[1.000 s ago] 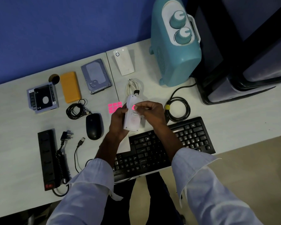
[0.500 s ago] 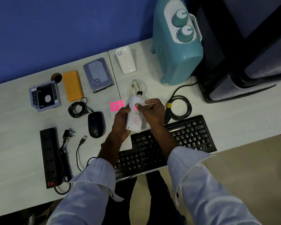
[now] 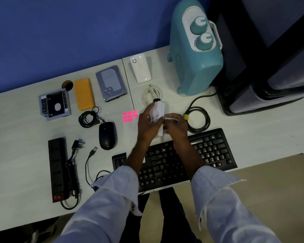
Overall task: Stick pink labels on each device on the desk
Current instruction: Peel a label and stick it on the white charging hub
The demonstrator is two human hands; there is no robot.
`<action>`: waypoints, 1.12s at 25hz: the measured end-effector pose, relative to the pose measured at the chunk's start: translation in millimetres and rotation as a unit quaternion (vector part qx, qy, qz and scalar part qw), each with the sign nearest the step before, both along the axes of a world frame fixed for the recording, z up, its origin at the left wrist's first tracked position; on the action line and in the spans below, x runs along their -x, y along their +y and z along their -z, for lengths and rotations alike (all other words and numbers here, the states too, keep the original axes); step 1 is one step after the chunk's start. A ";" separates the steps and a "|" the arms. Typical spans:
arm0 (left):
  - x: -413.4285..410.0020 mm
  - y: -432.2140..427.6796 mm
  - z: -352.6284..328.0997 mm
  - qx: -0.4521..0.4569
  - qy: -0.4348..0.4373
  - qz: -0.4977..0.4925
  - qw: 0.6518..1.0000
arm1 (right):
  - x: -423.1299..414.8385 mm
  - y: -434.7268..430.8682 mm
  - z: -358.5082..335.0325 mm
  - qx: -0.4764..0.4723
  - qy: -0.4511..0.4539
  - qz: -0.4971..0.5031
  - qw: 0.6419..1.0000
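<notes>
Head view: both hands hold a small white plastic plug-in adapter [image 3: 157, 113] above the pale worktop [image 3: 25, 137], just beyond the black keyboard [image 3: 175, 162]. Left hand [image 3: 147, 127] wraps its left side, fingers closed round it; right hand [image 3: 176, 126] pinches its lower right edge. Adapter blurred, pins face the camera, no label visible on this face. Sheet of pink square labels [image 3: 129, 116] lies flat on worktop just left of the left hand, not touched. Coiled white cable [image 3: 150, 94] just behind the adapter. Black mouse [image 3: 107, 135] left of the hands; black power strip [image 3: 57, 169] well apart at far left. Teal heater [image 3: 195, 67] behind right.
</notes>
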State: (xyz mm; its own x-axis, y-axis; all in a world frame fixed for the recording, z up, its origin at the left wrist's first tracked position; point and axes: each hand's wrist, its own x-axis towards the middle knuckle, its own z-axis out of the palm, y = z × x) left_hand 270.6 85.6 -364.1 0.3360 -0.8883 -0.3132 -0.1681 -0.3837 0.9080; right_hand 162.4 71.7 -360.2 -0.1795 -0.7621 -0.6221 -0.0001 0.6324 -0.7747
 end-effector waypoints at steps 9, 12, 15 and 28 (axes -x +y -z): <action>27.3 -4.0 23.8 0.021 -0.201 -0.037 0.979 | -0.6 1.0 -5.1 0.090 0.142 -0.021 0.986; 29.2 -3.2 26.5 0.015 -0.204 -0.042 0.978 | -3.6 1.1 -4.8 0.094 0.165 -0.038 0.981; 28.8 -2.1 25.8 0.011 -0.176 -0.038 0.984 | -5.7 5.2 -1.4 0.112 0.189 -0.041 0.975; -109.7 26.3 15.6 -0.090 -0.389 0.126 0.908 | -89.9 24.2 12.0 0.190 0.202 -0.321 0.906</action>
